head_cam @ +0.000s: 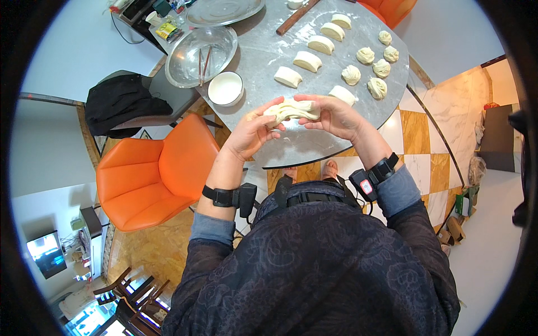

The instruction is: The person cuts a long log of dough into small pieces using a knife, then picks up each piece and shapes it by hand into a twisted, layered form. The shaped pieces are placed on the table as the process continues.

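Between both hands, above the near edge of the table, a layered strip of dough (pixel 292 110) is held out lengthwise. My left hand (pixel 254 128) grips its left end with thumb and fingers, and my right hand (pixel 334 115) grips the other end. Just beyond my right hand lies a cut dough piece (pixel 342 95), partly covered by it. Further cut pieces, such as the nearest dough slab (pixel 287 77), run in a slanting row away from me. To the right sit several twisted dough rolls (pixel 377 88) in a loose cluster.
The grey round table (pixel 260 54) carries a white bowl (pixel 225 88), a metal basin (pixel 201 54) with chopsticks (pixel 204 67), a metal tray (pixel 225 10) and a wooden rolling pin (pixel 297 17). An orange chair (pixel 155 172) stands at my left, near the table edge. Flour dusts the tabletop.
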{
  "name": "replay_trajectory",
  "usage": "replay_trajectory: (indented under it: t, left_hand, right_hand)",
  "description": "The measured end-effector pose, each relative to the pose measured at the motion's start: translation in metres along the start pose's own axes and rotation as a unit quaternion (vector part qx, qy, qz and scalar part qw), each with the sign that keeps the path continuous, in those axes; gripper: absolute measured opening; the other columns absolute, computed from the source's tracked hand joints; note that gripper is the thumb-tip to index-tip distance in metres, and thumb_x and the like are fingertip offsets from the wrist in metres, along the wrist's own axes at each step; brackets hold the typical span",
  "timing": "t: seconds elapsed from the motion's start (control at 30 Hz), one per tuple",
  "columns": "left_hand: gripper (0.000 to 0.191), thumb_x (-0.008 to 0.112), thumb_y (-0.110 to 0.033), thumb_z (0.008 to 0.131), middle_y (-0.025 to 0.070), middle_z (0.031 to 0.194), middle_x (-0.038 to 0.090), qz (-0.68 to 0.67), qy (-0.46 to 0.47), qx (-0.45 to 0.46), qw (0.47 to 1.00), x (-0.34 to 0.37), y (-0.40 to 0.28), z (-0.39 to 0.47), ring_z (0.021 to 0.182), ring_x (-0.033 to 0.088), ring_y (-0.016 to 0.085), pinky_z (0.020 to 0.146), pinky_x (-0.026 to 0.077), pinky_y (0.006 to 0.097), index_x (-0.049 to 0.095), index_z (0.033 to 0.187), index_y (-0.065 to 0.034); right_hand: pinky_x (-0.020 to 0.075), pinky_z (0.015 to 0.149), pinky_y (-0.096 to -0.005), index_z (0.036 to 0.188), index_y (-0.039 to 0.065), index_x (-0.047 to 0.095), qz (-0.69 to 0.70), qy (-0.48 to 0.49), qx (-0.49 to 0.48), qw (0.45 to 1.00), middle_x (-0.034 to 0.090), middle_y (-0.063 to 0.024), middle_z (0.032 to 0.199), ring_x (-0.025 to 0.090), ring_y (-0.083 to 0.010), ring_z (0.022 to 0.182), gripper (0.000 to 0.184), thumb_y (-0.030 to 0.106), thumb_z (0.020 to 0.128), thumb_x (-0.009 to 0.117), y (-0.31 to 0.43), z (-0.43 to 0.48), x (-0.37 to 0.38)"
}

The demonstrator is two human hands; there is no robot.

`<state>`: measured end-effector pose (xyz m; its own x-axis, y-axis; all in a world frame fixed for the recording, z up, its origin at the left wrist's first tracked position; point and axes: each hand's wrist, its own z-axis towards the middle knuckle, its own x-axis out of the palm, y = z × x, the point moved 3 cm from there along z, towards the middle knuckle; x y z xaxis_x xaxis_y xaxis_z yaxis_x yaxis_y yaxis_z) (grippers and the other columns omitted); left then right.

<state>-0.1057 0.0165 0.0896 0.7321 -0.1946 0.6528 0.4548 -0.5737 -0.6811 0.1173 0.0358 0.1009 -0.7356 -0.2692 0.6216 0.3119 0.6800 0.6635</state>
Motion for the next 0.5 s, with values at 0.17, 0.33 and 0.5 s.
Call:
replay_trajectory:
  t: [0.17,0.33,0.5]
  left_hand:
    - [0.052,0.054,-0.005,0.099,0.0142,0.127,0.061,0.049,-0.042,0.000,0.998,-0.003,0.002,0.000,0.095,0.067,0.016,0.076,0.055,0.0242,0.040,0.148,0.0014]
    - [0.046,0.060,-0.003,0.096,0.0128,0.125,0.064,0.228,-0.096,-0.025,0.969,-0.022,0.003,0.010,0.100,0.068,0.016,0.078,0.056,0.0242,0.050,0.140,0.0016]
    - [0.020,0.065,-0.002,0.090,0.0078,0.116,0.066,0.478,-0.078,0.027,0.874,-0.018,-0.006,0.025,0.093,0.067,0.015,0.076,0.054,0.0285,0.073,0.108,-0.0024]
  right_hand:
    - [0.0568,0.092,-0.0267,0.148,0.006,0.043,-0.146,-0.023,-0.035,0.988,0.061,-0.0166,0.129,0.068,-0.0199,0.105,0.052,0.008,0.098,0.056,0.006,0.000,0.005]
    - [0.0556,0.078,-0.0335,0.124,0.007,0.061,-0.659,-0.109,-0.133,0.733,0.070,-0.0103,0.111,0.069,-0.0181,0.095,0.034,0.006,0.090,0.066,0.027,-0.007,0.027]
    - [0.0529,0.070,-0.0334,0.094,0.008,0.073,-0.710,0.027,-0.326,0.624,0.070,-0.0034,0.089,0.067,-0.0155,0.080,0.013,0.006,0.082,0.076,0.055,-0.018,0.076]
